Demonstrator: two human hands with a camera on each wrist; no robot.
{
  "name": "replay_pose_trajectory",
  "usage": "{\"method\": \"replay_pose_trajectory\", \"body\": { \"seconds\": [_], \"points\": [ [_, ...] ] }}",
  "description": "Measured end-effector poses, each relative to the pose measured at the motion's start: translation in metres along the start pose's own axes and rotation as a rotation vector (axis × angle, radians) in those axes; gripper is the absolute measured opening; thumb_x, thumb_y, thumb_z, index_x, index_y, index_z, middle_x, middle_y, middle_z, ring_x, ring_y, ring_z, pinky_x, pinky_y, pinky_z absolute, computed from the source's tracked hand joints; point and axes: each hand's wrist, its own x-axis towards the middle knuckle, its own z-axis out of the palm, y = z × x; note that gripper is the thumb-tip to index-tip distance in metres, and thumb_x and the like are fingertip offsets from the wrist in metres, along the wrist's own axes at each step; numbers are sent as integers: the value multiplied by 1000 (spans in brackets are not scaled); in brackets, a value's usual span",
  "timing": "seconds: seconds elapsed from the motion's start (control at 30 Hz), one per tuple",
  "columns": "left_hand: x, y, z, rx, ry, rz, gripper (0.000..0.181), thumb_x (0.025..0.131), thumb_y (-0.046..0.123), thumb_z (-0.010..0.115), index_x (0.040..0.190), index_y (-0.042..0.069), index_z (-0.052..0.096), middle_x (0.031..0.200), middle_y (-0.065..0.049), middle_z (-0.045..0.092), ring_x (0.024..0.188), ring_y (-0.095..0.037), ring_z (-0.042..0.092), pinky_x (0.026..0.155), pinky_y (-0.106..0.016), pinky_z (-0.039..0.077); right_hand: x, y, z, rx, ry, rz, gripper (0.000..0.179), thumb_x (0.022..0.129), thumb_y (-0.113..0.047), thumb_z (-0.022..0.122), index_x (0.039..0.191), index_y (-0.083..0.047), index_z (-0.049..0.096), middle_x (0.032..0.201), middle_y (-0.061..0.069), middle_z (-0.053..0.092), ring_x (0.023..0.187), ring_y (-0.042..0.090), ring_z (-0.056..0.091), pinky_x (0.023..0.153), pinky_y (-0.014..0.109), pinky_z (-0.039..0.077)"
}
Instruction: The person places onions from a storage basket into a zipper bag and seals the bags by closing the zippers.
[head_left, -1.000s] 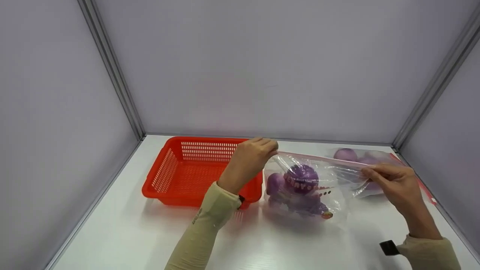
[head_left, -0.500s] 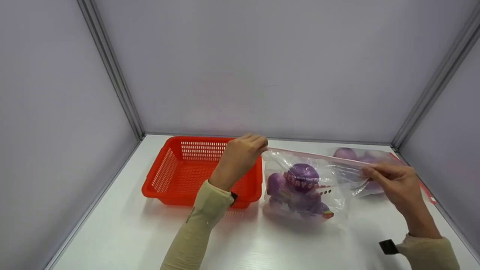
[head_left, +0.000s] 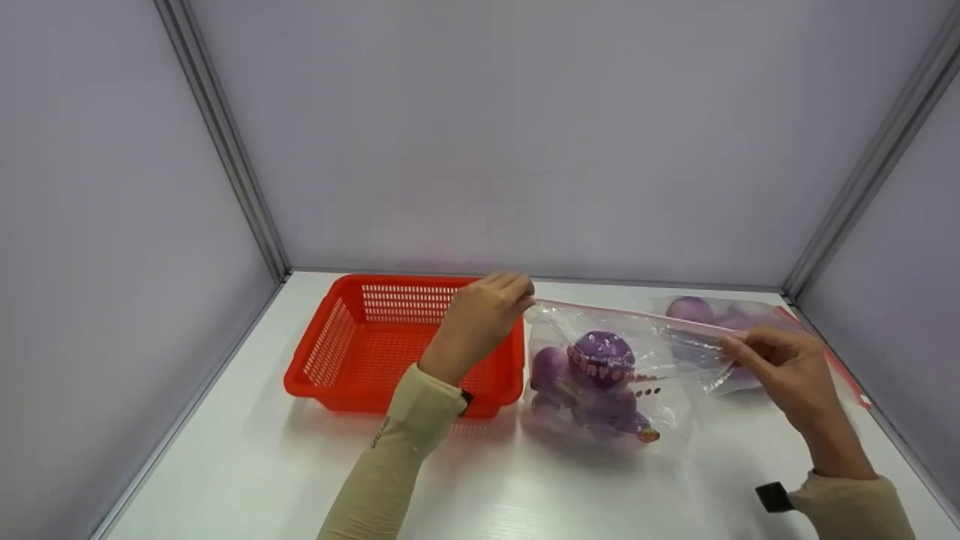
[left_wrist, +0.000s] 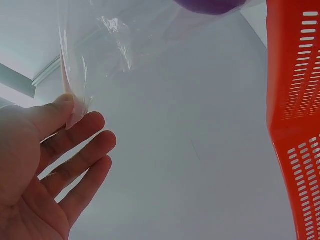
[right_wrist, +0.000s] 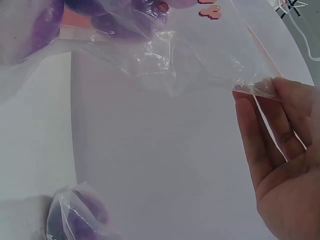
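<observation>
A clear zip bag (head_left: 675,420) with a pink-red top strip and printed red lettering is stretched between both hands. Several round purple things, which look like onions (head_left: 602,358), sit low inside it. My left hand (head_left: 480,319) pinches the strip's left end above the basket's right side; the left wrist view shows thumb and forefinger on the bag's corner (left_wrist: 77,107), other fingers loosely bent. My right hand (head_left: 787,371) pinches the top edge at the right end, and in the right wrist view the thumb presses the film against the fingers (right_wrist: 250,135).
A red slotted plastic basket (head_left: 307,352) stands left of the bag, with nothing seen inside it. Behind the right hand, a second clear bag (head_left: 757,307) with a red strip and round purple contents lies on the white table (head_left: 225,450). Pale walls enclose the back and sides.
My left hand has moved left along the bag's top, then dipped very slightly. The right hand has shifted slightly left. Both keep their pinch, and the bag hangs in nearly the same spot.
</observation>
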Motion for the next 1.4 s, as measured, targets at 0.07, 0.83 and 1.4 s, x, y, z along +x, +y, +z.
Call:
{"method": "replay_pose_trajectory", "body": {
  "seconds": [0.07, 0.83, 1.4],
  "points": [
    [-1, 0, 2, -9, -2, -5, 13, 103, 20, 65, 102, 8, 70, 97, -3, 73, 91, -20, 70, 85, -30, 61, 0, 0, 1, 9, -15, -5, 5, 93, 10, 69, 95, 9, 73, 78, 1, 72, 68, 12, 66, 64, 17, 56],
    [-49, -28, 4, 155, -175, -113, 64, 107, 50, 47, 165, 32, 27, 169, 6, 32, 154, -25, 37, 128, -49, 27, 24, -11, 32, -212, -71, -152, 15, 93, 4, 71, 95, -7, 80, 82, -9, 68, 77, 1, 57, 69, 12, 44],
    [-149, -71, -10, 274, -235, -288, 68, 104, 54, 49, 164, 31, 28, 172, 6, 24, 159, -25, 24, 130, -57, 12, 45, 1, 32, -111, 94, 54, 28, 103, -23, 65, 111, 2, 75, 91, -20, 72, 87, -3, 69, 77, 7, 53]
  ]
}}
